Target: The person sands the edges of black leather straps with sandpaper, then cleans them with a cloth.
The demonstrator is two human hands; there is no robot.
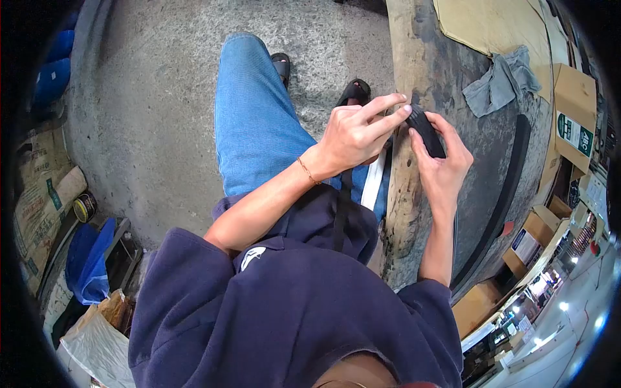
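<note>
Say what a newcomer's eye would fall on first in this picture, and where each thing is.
Probably the small black piece right of centre, held in the right hand, with the left hand's fingertips at its far end. Next might come the bright blue jeans, left of the hands against the grey floor. The crumpled grey cloth on the worktable, toward the upper right, also stands out.

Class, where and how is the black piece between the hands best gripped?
Probably across its long sides, coming from the right: the black piece is narrow enough for thumb and fingers to straddle, and the left hand is near its upper end.
</note>
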